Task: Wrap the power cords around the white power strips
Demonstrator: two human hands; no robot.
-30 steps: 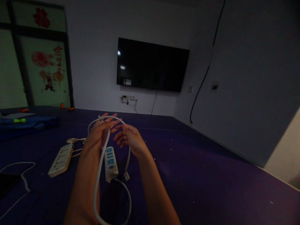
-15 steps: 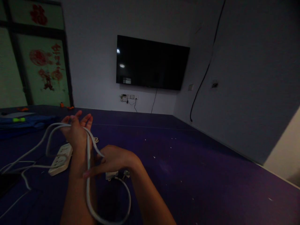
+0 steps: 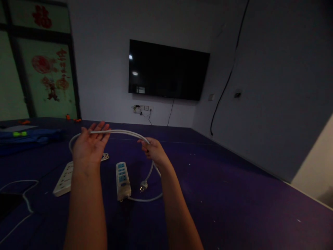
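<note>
Head view: your left hand [image 3: 90, 147] is raised palm up with the fingers spread, and the white cord [image 3: 125, 132] only rests across the fingertips, not gripped. Your right hand [image 3: 154, 152] is curled round the same cord, pinching it between thumb and fingers. Between the two hands the cord runs as a shallow arch, its long axis side to side across you, held above the purple surface [image 3: 221, 194]. Past your right hand it drops to the plug [image 3: 143, 186], which lies on the surface just right of the power strip [image 3: 122, 180]. That strip lies below the arch, between your forearms, its long axis pointing away from you, and more cord curls from its near end under your right forearm. Past your left hand the cord bends down behind the palm; where it ends you cannot tell. A second strip [image 3: 63, 178] lies just left of your left forearm, toward the surface's left edge. Only the right hand has a real hold
</note>
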